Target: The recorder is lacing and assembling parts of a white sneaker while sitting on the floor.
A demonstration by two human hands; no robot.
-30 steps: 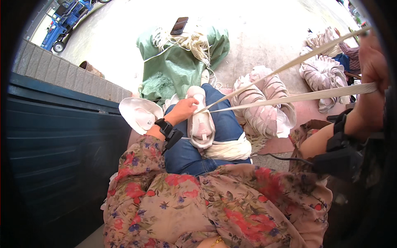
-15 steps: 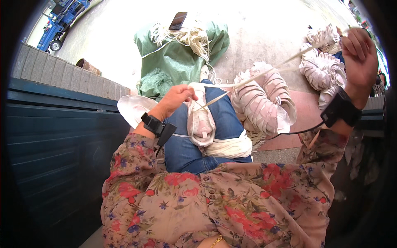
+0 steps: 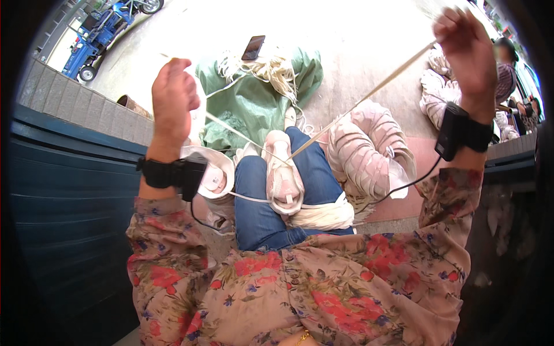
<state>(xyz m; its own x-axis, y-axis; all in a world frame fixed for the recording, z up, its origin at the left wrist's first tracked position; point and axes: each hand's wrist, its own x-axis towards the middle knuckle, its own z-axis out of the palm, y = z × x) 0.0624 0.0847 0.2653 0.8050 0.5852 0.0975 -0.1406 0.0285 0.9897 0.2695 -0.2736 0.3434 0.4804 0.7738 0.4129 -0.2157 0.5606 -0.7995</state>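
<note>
A pale pink and white shoe upper (image 3: 277, 141) lies lengthwise on my jeans-clad lap. From its eyelets a flat cream shoelace (image 3: 369, 93) spreads in a V. One length stretches taut to my right hand (image 3: 468, 57), raised high at the far right with its fingers closed on the lace. The other length rises to my left hand (image 3: 175, 98), closed and lifted on the left beyond my knee; its grip on the lace is partly hidden by the fingers. A bundle of cream laces (image 3: 324, 215) rests across my right thigh.
Stacked shoe uppers stand right of my knee (image 3: 369, 144), farther right (image 3: 438, 92), and by my left leg (image 3: 214, 177). Ahead, a green sack (image 3: 248, 106) bears loose laces (image 3: 271, 69) and a phone (image 3: 253, 48). Dark blue panelling (image 3: 75, 196) borders the left. A person (image 3: 506, 72) is far right.
My left hand has left the shoe upper and swung up and outward to the left, drawing a lace length with it. My right hand has risen and shifted slightly left.
</note>
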